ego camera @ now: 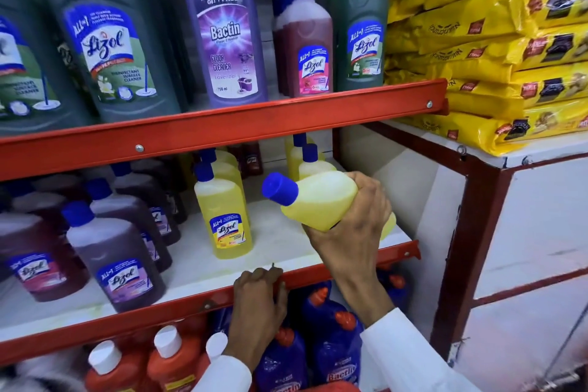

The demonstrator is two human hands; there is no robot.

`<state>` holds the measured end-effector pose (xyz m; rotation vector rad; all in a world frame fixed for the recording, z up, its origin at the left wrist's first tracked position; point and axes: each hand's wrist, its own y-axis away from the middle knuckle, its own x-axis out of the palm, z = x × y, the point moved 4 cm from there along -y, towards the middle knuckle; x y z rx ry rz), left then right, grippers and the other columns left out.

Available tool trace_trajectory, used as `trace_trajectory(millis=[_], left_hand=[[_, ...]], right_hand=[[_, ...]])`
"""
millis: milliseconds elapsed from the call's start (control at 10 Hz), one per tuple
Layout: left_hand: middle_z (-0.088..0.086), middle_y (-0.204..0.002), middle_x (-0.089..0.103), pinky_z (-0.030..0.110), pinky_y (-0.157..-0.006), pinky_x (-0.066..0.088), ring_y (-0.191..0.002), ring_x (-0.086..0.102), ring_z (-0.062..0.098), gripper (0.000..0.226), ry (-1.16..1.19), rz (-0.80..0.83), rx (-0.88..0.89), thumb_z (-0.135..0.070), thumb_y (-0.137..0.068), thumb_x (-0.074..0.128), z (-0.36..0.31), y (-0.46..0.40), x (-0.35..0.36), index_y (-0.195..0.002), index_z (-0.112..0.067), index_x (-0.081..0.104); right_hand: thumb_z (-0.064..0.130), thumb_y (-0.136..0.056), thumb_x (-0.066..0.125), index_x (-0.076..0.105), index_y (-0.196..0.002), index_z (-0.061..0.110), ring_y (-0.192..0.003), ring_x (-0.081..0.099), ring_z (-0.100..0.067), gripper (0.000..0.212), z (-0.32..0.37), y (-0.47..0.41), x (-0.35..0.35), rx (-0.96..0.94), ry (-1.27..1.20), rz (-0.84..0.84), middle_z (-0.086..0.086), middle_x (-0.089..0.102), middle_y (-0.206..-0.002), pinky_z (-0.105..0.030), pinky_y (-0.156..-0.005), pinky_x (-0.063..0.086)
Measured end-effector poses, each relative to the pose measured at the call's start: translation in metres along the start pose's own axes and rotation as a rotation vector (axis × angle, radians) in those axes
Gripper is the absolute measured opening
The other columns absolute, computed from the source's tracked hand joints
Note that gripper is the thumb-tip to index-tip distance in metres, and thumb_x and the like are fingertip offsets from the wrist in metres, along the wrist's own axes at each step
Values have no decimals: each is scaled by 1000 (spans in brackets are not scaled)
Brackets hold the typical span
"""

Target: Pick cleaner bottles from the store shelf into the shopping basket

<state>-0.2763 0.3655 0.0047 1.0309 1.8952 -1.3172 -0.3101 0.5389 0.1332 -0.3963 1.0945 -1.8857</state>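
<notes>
The yellow bottle is off the shelf board and tipped nearly flat, blue cap pointing left, just in front of the yellow row at the right end of the middle shelf; the right hand wraps its body from below and behind, probably to swing it out under the red rail above. The left hand curls its fingers over that shelf's red front edge, gripping it, seemingly as a brace while reaching. No basket is visible, so the bottle likely has to come down and back toward the person.
</notes>
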Motion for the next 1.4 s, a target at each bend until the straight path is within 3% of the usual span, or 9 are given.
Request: trace_trajectory(millis=[100,300,500,700,800,900,1200,1300,1400], left_hand=[[5,-95,76,42,-83,52,-83,63,30,28,20,-6,-2,-23,-81,64,-1,1,-1,-108,-23,69],[6,-90,76,40,-82,52,-81,64,31,33,43,-2,-8,-22,-77,59,-2,2,-3,-108,-21,70],[7,-88,74,40,-85,50,-81,61,30,35,59,1,-56,-18,-76,58,-2,0,-3,-109,-22,69],[9,-87,74,41,-84,51,-80,60,32,34,53,-5,-72,-17,-76,57,-1,-1,-2,-107,-21,70],[9,-87,74,43,-83,52,-80,61,32,33,25,18,-65,-18,-76,55,-3,-2,-2,-107,-21,69],[9,-86,73,42,-84,52,-80,60,32,32,10,15,-62,-17,-76,57,-3,-2,0,-105,-21,69],[7,-90,75,42,-87,50,-82,61,30,31,10,26,-56,-18,-78,57,-3,-1,1,-107,-22,68],[6,-109,74,43,-93,49,-100,61,29,38,15,7,-36,-26,-80,56,-6,-1,-9,-117,-21,64],[2,-131,64,46,-99,47,-122,52,24,46,-37,-152,21,-33,-83,58,-13,-3,-48,-127,-24,56]], right_hand=[[34,-52,93,41,-124,11,-111,50,-29,92,-4,5,4,-20,37,-32,-15,56,-117,-56,-94,44],[37,-59,88,33,-129,15,-111,56,-27,92,-36,-9,18,406,-298,95,-9,52,-123,-50,-90,54],[36,-58,87,29,-119,22,-110,61,-27,85,-81,-17,47,574,-315,226,-12,55,-122,-47,-89,57],[30,-63,91,35,-132,7,-117,54,-25,92,-94,4,71,543,-262,267,-7,43,-127,-33,-86,53],[33,-60,91,33,-132,11,-120,53,-27,95,-95,11,78,523,-238,279,-8,44,-131,-45,-93,56],[36,-60,90,32,-133,14,-122,51,-28,96,-96,13,81,506,-215,283,-7,44,-132,-50,-95,54],[42,-58,92,30,-133,13,-124,50,-29,101,-85,11,75,534,-171,316,-8,45,-132,-52,-95,54],[49,-53,89,28,-139,17,-129,45,-29,110,-83,12,70,528,-194,339,-7,43,-137,-52,-101,50],[60,-59,72,31,-144,17,-127,45,-25,104,-78,15,40,511,-300,170,-5,46,-137,-43,-103,44]])
